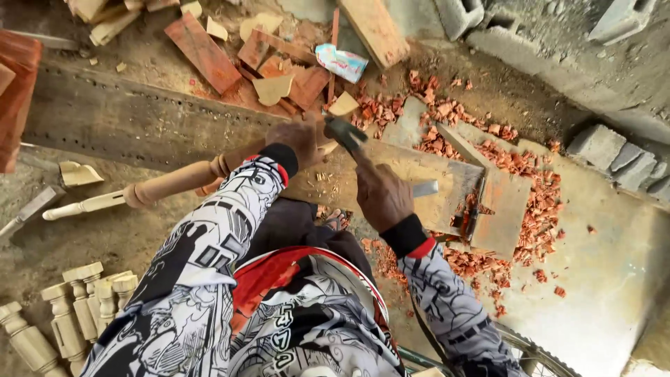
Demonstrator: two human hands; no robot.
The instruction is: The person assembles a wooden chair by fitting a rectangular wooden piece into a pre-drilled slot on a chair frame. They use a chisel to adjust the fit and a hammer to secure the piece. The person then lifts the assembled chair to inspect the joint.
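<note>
The left hand (299, 139) is closed around the far end of a turned wooden post (150, 188), holding it down on a broad plank (125, 119) that runs across the ground from the left. The post lies tilted, its pale thin end pointing near and left, its thicker brown end under the fingers. The right hand (380, 195) is wrapped tight around the handle of a hatchet (345, 132), whose dark head sits just beside the left hand, over the held end of the post; whether the blade touches the wood cannot be told. A flat metal blade (424, 188) shows just right of the right hand. Both arms wear black-and-white printed sleeves with red and black cuffs. To the right, reddish wood chips (516, 167) lie scattered thickly around a flat board (499, 216). Far beyond the hands lie offcuts of red-brown timber (202, 52) and a crumpled plastic packet (342, 63). At the near left stands a cluster of finished turned posts (77, 307). Grey concrete blocks (614, 153) sit at the far right.
</note>
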